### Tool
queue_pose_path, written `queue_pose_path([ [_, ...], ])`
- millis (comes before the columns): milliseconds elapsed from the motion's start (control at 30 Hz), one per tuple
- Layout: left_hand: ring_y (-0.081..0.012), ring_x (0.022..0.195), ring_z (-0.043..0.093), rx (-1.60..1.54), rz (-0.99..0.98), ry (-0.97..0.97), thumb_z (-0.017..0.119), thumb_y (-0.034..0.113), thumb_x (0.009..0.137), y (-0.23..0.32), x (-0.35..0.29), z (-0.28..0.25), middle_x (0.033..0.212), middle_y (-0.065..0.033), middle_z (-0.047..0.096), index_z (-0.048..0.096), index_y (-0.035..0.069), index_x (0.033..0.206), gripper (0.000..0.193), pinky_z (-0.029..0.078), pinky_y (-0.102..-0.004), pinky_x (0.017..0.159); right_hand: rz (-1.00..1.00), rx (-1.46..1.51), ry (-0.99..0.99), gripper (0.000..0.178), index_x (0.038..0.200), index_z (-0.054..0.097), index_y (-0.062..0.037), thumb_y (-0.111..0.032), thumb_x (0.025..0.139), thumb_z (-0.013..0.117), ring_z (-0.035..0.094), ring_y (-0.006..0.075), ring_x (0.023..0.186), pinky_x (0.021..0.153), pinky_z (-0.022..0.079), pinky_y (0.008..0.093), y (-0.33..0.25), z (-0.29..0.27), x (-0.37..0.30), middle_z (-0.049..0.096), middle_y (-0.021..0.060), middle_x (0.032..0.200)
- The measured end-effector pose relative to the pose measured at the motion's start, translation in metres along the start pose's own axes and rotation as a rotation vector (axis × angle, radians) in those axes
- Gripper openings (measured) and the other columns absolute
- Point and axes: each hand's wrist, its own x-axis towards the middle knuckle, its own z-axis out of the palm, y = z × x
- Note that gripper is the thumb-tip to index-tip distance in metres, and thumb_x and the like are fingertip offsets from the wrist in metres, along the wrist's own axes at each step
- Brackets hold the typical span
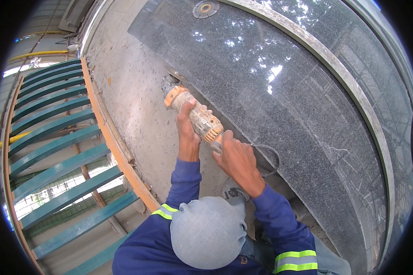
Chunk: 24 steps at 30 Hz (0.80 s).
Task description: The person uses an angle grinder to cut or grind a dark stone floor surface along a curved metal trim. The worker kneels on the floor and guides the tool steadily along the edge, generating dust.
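Observation:
A dusty orange angle grinder [199, 117] is held slantwise over the concrete, beside the edge of a dark speckled granite slab [261, 105]. Round the middle of its body my left hand [186, 126] is closed, thumb on top. My right hand [237, 158] grips the rear end, where the power cord [277, 158] loops out over the slab. At the front, the grinder's disc [176, 73] lies close against the slab's edge; whether it touches cannot be made out. Both my forearms wear blue sleeves.
A loose segmented cutting disc [205, 9] lies on the slab's far end. To the left stands a rack of green slats with an orange frame [119, 146]. Another dark slab [381, 87] is at the right, past a pale edge strip [335, 64]. Dusty concrete [128, 91] lies between.

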Motion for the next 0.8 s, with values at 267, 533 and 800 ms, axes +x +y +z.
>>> queue_pose_path([
  [267,-0.0304,0.074,0.072,-0.020,0.003,-0.001,0.070,0.025,0.087,0.001,-0.010,0.003,0.089,-0.0177,0.065,0.052,0.001,0.115,0.041,0.063,-0.0417,0.062,-0.018,-0.017,0.011,0.037,0.094,0.052,0.0022,-0.019,0.083,0.079,0.073,0.0428,0.075,0.063,0.058,0.0470,-0.001,-0.004,-0.007,0.070,0.0282,0.078],
  [533,-0.0303,0.074,0.072,-0.049,-0.013,-0.006,0.070,0.025,0.086,0.002,-0.007,0.006,0.089,-0.0180,0.066,0.053,0.000,0.113,0.040,0.063,-0.0416,0.063,-0.045,-0.044,0.019,0.034,0.092,0.053,0.0030,-0.017,0.081,0.079,0.072,0.0427,0.072,0.062,0.058,0.0464,0.001,-0.004,-0.002,0.069,0.0273,0.075],
  [800,-0.0302,0.074,0.072,-0.005,-0.001,0.026,0.070,0.026,0.086,0.004,-0.015,0.011,0.089,-0.0178,0.065,0.052,0.000,0.115,0.043,0.063,-0.0413,0.063,-0.010,-0.028,0.001,0.035,0.093,0.053,0.0024,-0.019,0.083,0.079,0.073,0.0426,0.073,0.062,0.059,0.0462,-0.003,-0.008,-0.007,0.069,0.0278,0.075],
])
